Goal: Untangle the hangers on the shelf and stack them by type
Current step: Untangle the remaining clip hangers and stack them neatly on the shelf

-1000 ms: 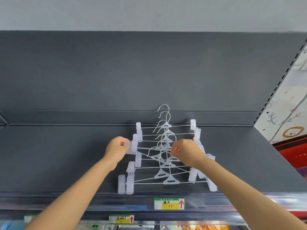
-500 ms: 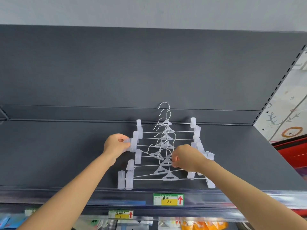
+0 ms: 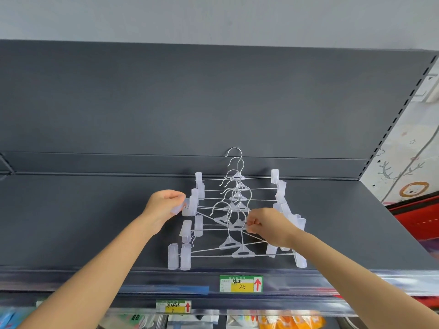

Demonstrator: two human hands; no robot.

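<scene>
Several clear-plastic clip hangers (image 3: 234, 217) with wire hooks lie overlapped in a tangled pile on the dark grey shelf (image 3: 71, 229), hooks pointing to the back wall. My left hand (image 3: 164, 206) grips a translucent clip at the left end of a middle hanger. My right hand (image 3: 268, 225) pinches the wire bar of a hanger near the pile's middle right, covering some right-end clips. Two hangers (image 3: 237, 252) lie nearest the front edge.
The shelf's back panel (image 3: 213, 103) rises behind the pile. A green and yellow price tag (image 3: 241, 284) sits on the front rail, with a second tag (image 3: 173, 306) below. Packaged goods (image 3: 273, 322) show on the lower shelf. A perforated upright (image 3: 389, 129) bounds the right side.
My right hand moved down and toward me along the pile to a nearer hanger's wire. My left hand kept its hold on the left clip.
</scene>
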